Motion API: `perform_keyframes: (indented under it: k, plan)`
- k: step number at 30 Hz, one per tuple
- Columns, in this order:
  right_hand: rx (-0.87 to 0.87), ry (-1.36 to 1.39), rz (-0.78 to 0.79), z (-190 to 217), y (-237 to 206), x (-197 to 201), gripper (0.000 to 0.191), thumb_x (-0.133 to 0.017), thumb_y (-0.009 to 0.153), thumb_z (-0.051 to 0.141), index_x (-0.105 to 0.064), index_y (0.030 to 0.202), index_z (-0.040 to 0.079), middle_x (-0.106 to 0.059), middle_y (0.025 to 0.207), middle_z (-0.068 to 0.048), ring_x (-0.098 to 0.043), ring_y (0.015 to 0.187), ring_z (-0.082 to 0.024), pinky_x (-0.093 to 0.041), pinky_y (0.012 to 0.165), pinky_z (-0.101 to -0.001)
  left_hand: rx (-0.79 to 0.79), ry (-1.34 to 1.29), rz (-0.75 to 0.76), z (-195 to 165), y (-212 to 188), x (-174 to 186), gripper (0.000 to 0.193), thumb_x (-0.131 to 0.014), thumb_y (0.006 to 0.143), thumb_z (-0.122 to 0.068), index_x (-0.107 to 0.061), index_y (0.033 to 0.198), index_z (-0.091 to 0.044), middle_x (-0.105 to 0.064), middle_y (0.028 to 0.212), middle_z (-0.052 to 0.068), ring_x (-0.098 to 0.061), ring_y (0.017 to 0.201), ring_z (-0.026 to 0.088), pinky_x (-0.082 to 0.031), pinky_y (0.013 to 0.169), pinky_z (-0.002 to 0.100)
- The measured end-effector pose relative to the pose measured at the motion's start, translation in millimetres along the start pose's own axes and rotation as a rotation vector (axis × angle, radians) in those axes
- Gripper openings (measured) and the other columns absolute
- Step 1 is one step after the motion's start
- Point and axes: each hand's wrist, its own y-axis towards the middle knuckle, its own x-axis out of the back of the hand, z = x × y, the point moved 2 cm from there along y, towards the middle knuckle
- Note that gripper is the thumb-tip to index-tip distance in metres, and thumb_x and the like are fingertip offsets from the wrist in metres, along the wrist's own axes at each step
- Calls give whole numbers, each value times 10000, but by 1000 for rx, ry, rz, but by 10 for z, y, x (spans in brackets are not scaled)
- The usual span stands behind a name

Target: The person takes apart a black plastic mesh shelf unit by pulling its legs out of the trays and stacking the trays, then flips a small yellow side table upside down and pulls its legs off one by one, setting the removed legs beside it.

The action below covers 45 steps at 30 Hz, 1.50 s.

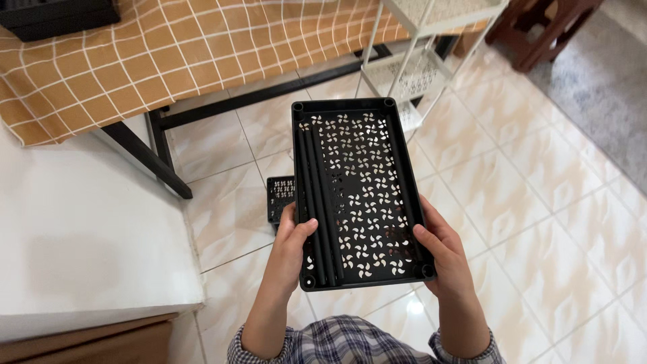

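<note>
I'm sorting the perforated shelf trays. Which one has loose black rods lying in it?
The black tray held in both hands, left hand and right hand: rods lie along its left side. The other black tray sits on the floor beneath; the white rack's trays show none.

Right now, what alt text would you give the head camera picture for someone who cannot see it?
Seen from above, a person's left hand and right hand hold a black perforated plastic tray by its long sides, with black rods lying inside along the left wall. Below lie a pale tiled floor, another black tray, a white tiered rack and a table under an orange checked cloth.
</note>
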Motion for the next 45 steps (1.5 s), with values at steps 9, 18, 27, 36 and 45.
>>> perform_keyframes:
  k: [9, 18, 27, 36, 45]
  plan:
    - [-7, 121, 78, 97, 205, -186, 691, -485, 941, 59, -316, 1600, -60, -524, 1487, -195, -578, 1279, -247, -498, 1035, -378, -64, -125, -90, -159, -8, -1, 487, -524, 912, -139, -453, 1378, -14, -630, 1169, 100, -629, 1004, 180, -539, 845, 339]
    - [-38, 182, 99, -81, 308, -890, 716, -480, 926, 78, -309, 1606, -67, -522, 1491, -194, -570, 1292, -265, -458, 1072, -394, -133, -96, -105, -744, -196, 481, 483, -516, 927, -131, -444, 1394, -32, -624, 1121, 106, -641, 912, 156, -579, 707, 301]
    - [-44, 67, 24, -136, 315, -1384, 785, -498, 898, 47, -274, 1646, -27, -484, 1539, -175, -528, 1294, -228, -441, 1015, -375, -84, -74, 16, -1462, -14, 922, 495, -526, 915, -119, -459, 1394, -10, -652, 1111, 92, -660, 940, 144, -568, 767, 267]
    - [-61, -20, -26, 528, 880, -2269, 762, -476, 877, 12, -284, 1614, -15, -472, 1547, -187, -506, 1347, -248, -420, 1067, -390, -90, -127, 50, -2554, 277, 993, 510, -530, 924, -104, -431, 1411, 11, -626, 1145, 108, -651, 971, 152, -590, 808, 294]
    - [-114, -242, 1, 1030, 1730, -3449, 695, -451, 905, -27, -320, 1586, 22, -451, 1597, -122, -420, 1453, -197, -312, 1149, -309, 4, -54, -53, -3832, 733, 1433, 557, -530, 879, -60, -431, 1426, -30, -639, 1102, 67, -657, 898, 122, -593, 701, 278]
